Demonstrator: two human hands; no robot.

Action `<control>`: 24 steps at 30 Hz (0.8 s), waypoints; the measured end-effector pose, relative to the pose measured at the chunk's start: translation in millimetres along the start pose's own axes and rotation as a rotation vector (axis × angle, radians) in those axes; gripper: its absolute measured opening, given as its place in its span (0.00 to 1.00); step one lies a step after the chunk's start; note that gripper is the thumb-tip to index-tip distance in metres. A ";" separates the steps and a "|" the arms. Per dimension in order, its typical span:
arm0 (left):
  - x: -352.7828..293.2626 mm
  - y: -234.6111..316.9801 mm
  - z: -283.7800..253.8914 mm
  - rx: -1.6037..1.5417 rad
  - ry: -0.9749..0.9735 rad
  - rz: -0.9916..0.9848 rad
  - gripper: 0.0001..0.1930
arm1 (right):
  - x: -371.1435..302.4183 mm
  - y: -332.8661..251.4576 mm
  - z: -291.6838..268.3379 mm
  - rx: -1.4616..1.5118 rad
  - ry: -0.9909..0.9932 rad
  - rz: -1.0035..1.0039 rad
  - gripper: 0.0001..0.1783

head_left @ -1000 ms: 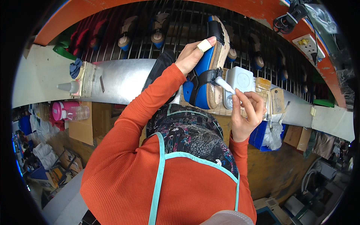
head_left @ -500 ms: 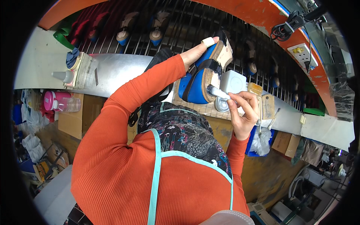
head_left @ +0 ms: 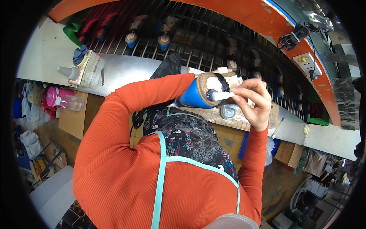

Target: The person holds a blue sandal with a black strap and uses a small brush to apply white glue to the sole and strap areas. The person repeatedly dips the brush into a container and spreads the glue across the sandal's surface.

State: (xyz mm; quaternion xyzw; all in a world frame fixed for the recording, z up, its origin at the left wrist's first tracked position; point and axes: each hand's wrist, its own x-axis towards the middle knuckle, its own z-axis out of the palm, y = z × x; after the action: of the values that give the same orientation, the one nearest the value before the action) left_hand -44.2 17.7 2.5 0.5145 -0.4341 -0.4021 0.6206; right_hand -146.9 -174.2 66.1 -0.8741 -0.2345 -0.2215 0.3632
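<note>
White brush pinched in right grip near sole edge; left grip holds shoe; metal bench leftward.

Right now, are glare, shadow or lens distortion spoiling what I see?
In the head view, the metal counter shows a pale sheen, the orange beam bows near the rim, the rack sits in shadow, yet the white brush looks fairly sharp.

Place: workshop, evidently for footwear
Rod rack: several part-made shoes on blue forms
Metal worktop: runs along the rack's near side
Orange frame: chipped, with mounted socket panel
Brush: bristles against an unfinished sole
</note>
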 end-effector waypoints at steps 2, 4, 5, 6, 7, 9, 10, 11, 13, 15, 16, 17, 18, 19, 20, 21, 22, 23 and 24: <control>-13.4 -5.8 -0.1 0.602 -0.160 0.288 0.27 | 10.6 4.1 -1.1 -0.023 -0.050 -0.070 0.12; -16.3 -22.5 4.4 -0.402 -0.243 -0.293 0.29 | 19.2 7.6 0.8 -0.016 -0.096 -0.119 0.12; -11.8 -33.8 6.5 -0.704 -0.325 -0.291 0.31 | 22.3 8.7 1.9 0.007 -0.123 -0.133 0.12; -7.9 -46.0 8.0 -1.030 -0.523 -0.407 0.33 | 25.0 9.9 2.7 0.012 -0.155 -0.148 0.12; 4.6 -59.1 13.1 -1.286 -0.761 -0.473 0.37 | 27.2 11.0 2.8 0.020 -0.189 -0.161 0.12; 20.4 -79.2 19.6 -1.582 -1.068 -0.595 0.44 | 29.8 12.7 2.5 0.018 -0.253 -0.168 0.11; 25.7 -86.1 23.3 -1.625 -1.132 -0.656 0.47 | 30.8 14.0 2.3 0.020 -0.283 -0.175 0.11; 28.3 -90.3 26.5 -1.647 -1.194 -0.722 0.51 | 31.6 15.5 2.2 0.029 -0.302 -0.180 0.11; 31.2 -92.5 31.5 -1.699 -1.295 -0.747 0.51 | 32.9 19.2 1.4 0.048 -0.340 -0.190 0.11; 30.8 -90.1 35.5 -1.721 -1.350 -0.762 0.51 | 34.1 22.7 0.5 0.065 -0.391 -0.177 0.11; 30.8 -88.7 37.2 -1.730 -1.369 -0.766 0.51 | 34.8 23.9 0.5 0.076 -0.416 -0.168 0.11; 30.1 -88.0 38.5 -1.740 -1.391 -0.763 0.51 | 35.5 24.7 0.3 0.072 -0.427 -0.172 0.11; 30.1 -88.0 39.4 -1.748 -1.416 -0.769 0.51 | 36.3 24.9 -0.2 0.075 -0.437 -0.177 0.11; 30.5 -88.9 40.2 -1.758 -1.436 -0.768 0.51 | 37.6 24.7 -0.8 0.080 -0.450 -0.181 0.11; 29.8 -90.5 40.5 -1.762 -1.448 -0.772 0.51 | 39.4 24.4 -1.4 0.083 -0.475 -0.178 0.10; 29.9 -92.7 41.4 -1.767 -1.461 -0.775 0.51 | 41.5 23.8 -2.6 0.077 -0.499 -0.181 0.10; 30.1 -95.3 41.5 -1.772 -1.470 -0.774 0.51 | 44.1 23.0 -4.4 0.071 -0.523 -0.184 0.10; 30.5 -98.1 42.1 -1.776 -1.481 -0.775 0.51 | 47.1 22.5 -6.1 0.075 -0.543 -0.190 0.10; 30.7 -100.8 43.3 -1.783 -1.493 -0.779 0.51 | 51.1 22.8 -8.1 0.086 -0.606 -0.175 0.10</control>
State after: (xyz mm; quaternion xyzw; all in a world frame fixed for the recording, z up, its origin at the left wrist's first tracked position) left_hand -81.6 -38.7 -89.2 -0.3514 -0.0734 -0.9132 0.1930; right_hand -95.2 -181.8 87.6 -0.8606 -0.4155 0.0286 0.2933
